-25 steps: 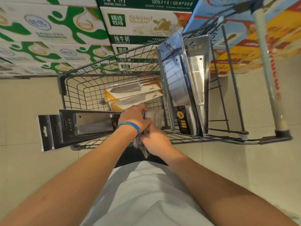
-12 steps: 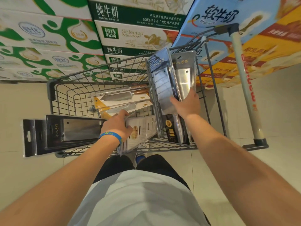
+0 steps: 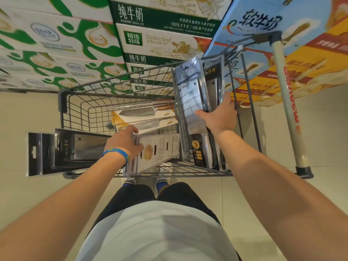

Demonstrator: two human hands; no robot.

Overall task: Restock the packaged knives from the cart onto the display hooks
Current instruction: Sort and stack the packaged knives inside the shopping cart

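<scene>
A wire shopping cart stands in front of me, holding packaged knives. My left hand, with a blue wristband, grips a bundle of white-backed knife packs tilted against the cart's near side. My right hand grips the black upright cleaver packs standing in the cart's right section, thumb on the front pack and fingers behind. Two yellow-carded knives with wooden handles lie in the basket. More black cleaver packs stick out over the cart's left side. No display hooks are visible.
Stacked milk cartons fill the wall beyond the cart, green-and-white ones at left, blue and orange ones at right. The cart's white handle bar runs along the right. Beige tiled floor surrounds the cart; my shoes show under it.
My right hand left the white packs, reached to the upright black cleaver packs and took hold of them. My left hand kept the white bundle, now tilted up against the cart's near side.
</scene>
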